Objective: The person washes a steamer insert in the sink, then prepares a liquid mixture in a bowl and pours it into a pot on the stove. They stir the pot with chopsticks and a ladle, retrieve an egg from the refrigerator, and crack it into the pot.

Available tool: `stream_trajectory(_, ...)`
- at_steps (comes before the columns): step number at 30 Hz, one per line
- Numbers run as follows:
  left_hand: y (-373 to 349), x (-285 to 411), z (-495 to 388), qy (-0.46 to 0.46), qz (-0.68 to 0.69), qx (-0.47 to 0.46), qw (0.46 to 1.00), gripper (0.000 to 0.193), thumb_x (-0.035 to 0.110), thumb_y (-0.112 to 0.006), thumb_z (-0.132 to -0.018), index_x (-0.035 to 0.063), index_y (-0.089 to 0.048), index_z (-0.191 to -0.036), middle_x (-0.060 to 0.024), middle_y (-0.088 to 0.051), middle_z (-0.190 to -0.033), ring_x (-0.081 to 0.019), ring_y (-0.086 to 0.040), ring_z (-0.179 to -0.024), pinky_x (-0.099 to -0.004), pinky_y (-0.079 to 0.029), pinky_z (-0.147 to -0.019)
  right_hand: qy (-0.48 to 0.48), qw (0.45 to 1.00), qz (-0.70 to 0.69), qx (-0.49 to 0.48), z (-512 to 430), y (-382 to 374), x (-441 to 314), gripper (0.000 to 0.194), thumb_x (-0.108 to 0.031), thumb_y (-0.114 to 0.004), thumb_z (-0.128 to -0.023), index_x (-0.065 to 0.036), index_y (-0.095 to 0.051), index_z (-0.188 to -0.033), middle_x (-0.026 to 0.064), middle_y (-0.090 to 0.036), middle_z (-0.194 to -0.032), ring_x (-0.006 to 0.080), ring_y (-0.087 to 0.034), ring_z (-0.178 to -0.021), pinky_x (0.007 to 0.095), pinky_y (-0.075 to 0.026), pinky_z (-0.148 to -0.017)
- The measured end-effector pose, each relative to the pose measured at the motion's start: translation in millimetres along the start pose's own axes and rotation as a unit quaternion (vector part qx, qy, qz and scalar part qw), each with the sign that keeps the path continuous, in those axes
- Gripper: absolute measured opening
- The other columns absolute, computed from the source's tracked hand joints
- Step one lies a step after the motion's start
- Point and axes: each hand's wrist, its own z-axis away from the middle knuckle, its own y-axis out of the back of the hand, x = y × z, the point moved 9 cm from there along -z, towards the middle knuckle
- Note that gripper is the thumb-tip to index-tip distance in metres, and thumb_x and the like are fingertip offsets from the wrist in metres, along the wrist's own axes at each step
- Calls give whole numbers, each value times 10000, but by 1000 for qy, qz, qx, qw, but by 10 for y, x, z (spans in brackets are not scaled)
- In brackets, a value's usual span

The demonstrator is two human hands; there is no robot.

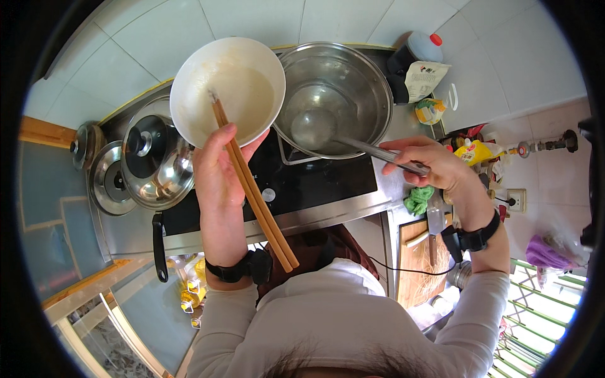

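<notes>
My left hand holds up a white bowl by its near rim, with the thumb pressed over a pair of wooden chopsticks. The chopstick tips rest in a pale, milky liquid in the bowl. In my right hand is the handle of a metal ladle, its round head inside a wide stainless-steel pot. The pot appears to hold clear liquid and stands on the black cooktop. Bowl and pot rim overlap in this view; whether they touch I cannot tell.
At left, a pan with a domed glass lid has its black handle jutting past the counter edge. Bottles and packets line the right wall. A green cloth, a cleaver and a wooden cutting board lie at right.
</notes>
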Motion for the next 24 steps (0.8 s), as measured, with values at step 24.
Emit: stream_trajectory(24, 1, -61, 258, 44, 1, -27, 999, 576, 40, -625, -873, -17, -402, -1400, -202, -554, -1336, -369, -586, -1219, -559, -527, -1011, 346, 790, 438, 254, 387, -14, -161, 499, -74, -610, -900, -66, -535, -1393, 149, -663, -851, 300, -631, -676, 378, -500, -661)
